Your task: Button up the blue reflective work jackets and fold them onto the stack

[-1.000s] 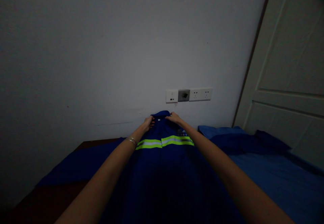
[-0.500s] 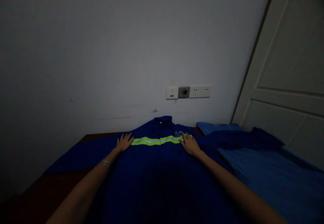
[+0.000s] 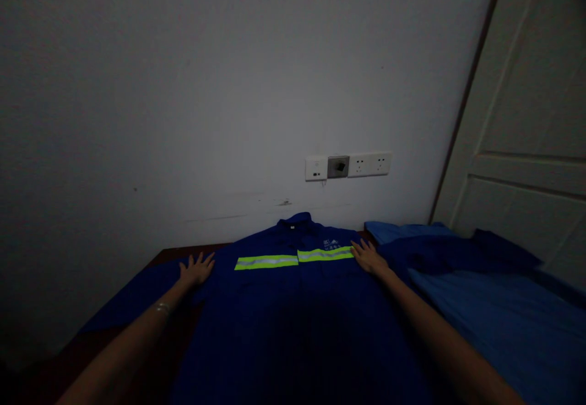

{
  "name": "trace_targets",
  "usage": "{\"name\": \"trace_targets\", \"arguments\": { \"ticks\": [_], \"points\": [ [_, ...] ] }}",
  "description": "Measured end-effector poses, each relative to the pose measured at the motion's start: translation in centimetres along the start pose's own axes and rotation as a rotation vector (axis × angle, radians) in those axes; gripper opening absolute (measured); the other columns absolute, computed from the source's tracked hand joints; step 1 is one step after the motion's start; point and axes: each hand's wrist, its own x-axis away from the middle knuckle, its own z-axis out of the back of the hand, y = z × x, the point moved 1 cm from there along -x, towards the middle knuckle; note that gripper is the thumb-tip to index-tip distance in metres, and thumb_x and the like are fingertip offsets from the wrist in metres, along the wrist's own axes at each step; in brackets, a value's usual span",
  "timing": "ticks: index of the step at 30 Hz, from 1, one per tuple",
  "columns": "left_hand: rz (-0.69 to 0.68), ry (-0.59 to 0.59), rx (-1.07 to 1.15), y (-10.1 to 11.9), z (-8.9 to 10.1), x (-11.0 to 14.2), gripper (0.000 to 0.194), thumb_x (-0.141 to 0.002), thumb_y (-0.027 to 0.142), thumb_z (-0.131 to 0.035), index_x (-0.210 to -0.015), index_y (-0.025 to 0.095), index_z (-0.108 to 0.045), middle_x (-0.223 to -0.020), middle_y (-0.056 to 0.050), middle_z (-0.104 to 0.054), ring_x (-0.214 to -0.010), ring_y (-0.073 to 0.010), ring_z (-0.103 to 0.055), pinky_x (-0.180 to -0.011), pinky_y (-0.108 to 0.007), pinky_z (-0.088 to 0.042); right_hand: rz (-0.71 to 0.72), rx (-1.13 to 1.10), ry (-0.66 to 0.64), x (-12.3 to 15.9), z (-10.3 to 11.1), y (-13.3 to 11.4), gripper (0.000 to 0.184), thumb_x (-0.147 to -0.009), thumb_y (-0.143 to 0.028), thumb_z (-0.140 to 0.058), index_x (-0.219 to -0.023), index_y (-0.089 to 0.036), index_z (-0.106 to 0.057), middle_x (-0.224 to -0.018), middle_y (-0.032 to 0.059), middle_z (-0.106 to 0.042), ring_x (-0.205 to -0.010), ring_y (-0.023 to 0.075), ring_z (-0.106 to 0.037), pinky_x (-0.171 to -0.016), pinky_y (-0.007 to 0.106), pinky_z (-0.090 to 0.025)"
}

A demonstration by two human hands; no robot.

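Beyond the left hand (image 3: 196, 272) and right hand (image 3: 368, 258), a pale wall (image 3: 220, 87), with a panelled door (image 3: 540, 99) farther off past the right one. Beneath and between both, laid front up with collar (image 3: 295, 220) toward the wall, a dark blue jacket (image 3: 251, 298), and to the right of the right hand, lighter blue cloth (image 3: 494, 307). Resting palm-down and splayed, clasping nothing, left at the sleeve (image 3: 132, 295) and right at the end of a yellow-green band (image 3: 265, 262), with a row of sockets (image 3: 348, 167) ahead of the gap between and a bracelet (image 3: 162, 307) just behind the left hand.
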Motion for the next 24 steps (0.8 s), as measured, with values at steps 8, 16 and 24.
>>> {"name": "trace_targets", "arguments": {
  "ticks": [8,16,24],
  "points": [
    [-0.262,0.045,0.100,7.4,1.9,6.8,0.065,-0.087,0.054,-0.021,-0.140,0.017,-0.026,-0.147,-0.013,-0.017,-0.134,-0.0345,-0.013,-0.103,-0.055,-0.016,0.234,0.063,-0.014,7.2,0.4,-9.4,0.057,-0.089,-0.046,-0.026,-0.136,-0.016,-0.037,-0.144,0.0133,-0.028,-0.133,0.0275,-0.021,-0.106,0.045,-0.013],
    [-0.318,-0.026,0.127,2.1,-1.0,9.6,0.053,-0.089,0.050,-0.016,-0.140,0.036,-0.019,-0.149,0.001,-0.014,-0.135,-0.0311,-0.014,-0.102,-0.057,-0.017,0.274,-0.067,-0.175,10.5,1.0,-9.6,0.048,-0.090,-0.049,-0.021,-0.135,-0.036,-0.032,-0.146,0.0031,-0.025,-0.134,0.0229,-0.019,-0.104,0.056,-0.010],
    [-0.435,0.048,0.018,4.0,1.4,12.0,0.060,-0.088,0.048,-0.025,-0.139,0.014,-0.030,-0.147,-0.012,-0.019,-0.135,-0.0300,-0.013,-0.106,-0.046,-0.015,0.308,-0.249,0.052,12.6,3.0,-6.7,0.050,-0.089,-0.035,-0.029,-0.132,-0.013,-0.042,-0.139,0.0109,-0.038,-0.132,0.0193,-0.026,-0.107,0.037,-0.022]
  ]
}}
